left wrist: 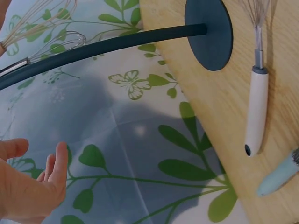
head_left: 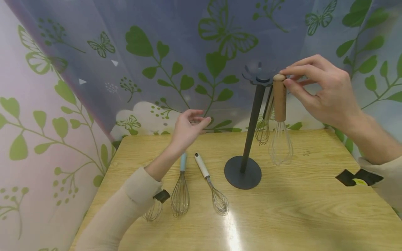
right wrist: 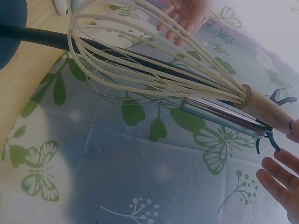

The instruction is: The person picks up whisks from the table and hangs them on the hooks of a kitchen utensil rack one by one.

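Observation:
My right hand [head_left: 326,89] pinches the top end of a whisk's wooden handle [head_left: 280,101] between thumb and fingers. This whisk hangs upright, its pale wires downward, beside the hooked top [head_left: 263,79] of a dark utensil stand [head_left: 252,122]. A metal-handled whisk [right wrist: 224,116] hangs from the stand right behind it. Left of the pole, my left hand [head_left: 188,129] is held in the air above the table's back edge. Its fingers are loosely bent and nothing is in them; the left wrist view shows the same hand [left wrist: 35,186] apart from the stand.
On the wooden table [head_left: 298,205] lie a white-handled whisk [head_left: 202,165] and a blue-handled whisk [head_left: 180,195], left of the stand's round base [head_left: 232,174]. Another whisk [head_left: 153,212] is partly hidden under my left sleeve. A leaf-patterned curtain [head_left: 176,21] hangs behind.

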Motion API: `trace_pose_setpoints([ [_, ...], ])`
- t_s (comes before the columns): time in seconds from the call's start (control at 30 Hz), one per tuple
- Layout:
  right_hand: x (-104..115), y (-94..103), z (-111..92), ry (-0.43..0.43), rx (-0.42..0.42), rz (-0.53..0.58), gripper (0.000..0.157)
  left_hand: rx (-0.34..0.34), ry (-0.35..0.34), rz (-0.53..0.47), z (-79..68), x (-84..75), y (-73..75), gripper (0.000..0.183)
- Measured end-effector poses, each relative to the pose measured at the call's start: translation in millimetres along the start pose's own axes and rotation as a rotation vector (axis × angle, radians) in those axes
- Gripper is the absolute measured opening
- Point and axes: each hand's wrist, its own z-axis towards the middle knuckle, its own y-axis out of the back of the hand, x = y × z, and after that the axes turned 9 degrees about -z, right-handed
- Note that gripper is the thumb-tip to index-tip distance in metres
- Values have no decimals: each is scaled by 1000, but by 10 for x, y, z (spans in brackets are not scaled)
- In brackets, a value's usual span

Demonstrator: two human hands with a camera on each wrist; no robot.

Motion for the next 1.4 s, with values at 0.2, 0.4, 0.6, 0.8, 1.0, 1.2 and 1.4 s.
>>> trace_pose_setpoints([
  [0.2, -3, 2, -8, -4, -1, -1, 19, 13, 89, -51, -3, 58, 49, 50],
  [0.4, -7, 0, -7, 1, -2, 0, 20, -1, 188, -68, 9, 143, 73, 52],
  [0.6, -7, 0, -5, 5, -6, 2, 20, -5, 270, -35, 0, 249, 104, 58],
  [0.8, -7, 1, -5, 5, -1, -2, 19, -2, 305, -79, -22, 391, 130, 58],
  [1.0, -10, 0, -8, -4, 0, -4, 19, -2, 332, -78, -54, 525, 145, 58],
  [1.2, -15, -3, -12, -2, -2, 1, 19, -7, 378, -85, -100, 643, 161, 61],
  [1.4, -13, -5, -13, -2, -7, 3, 20, -7, 421, -106, -147, 741, 172, 67],
])
